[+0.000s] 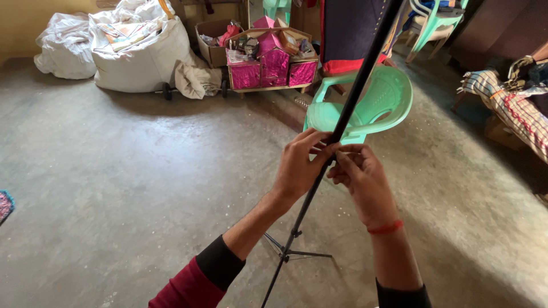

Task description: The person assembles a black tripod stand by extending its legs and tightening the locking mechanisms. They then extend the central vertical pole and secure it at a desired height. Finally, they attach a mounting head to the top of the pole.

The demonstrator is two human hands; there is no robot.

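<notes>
My left hand [298,165] & right hand [362,178], fingers pinching a black pole [355,94] slanting up-right, just before green chair [377,105].

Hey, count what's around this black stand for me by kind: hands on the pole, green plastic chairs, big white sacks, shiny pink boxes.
Hands on the black stand pole: 2, the left hand and the right hand
Green plastic chairs: 2, a near one and a far one
Big white sacks: 2, and
Shiny pink boxes: 3
Total: 9
</notes>
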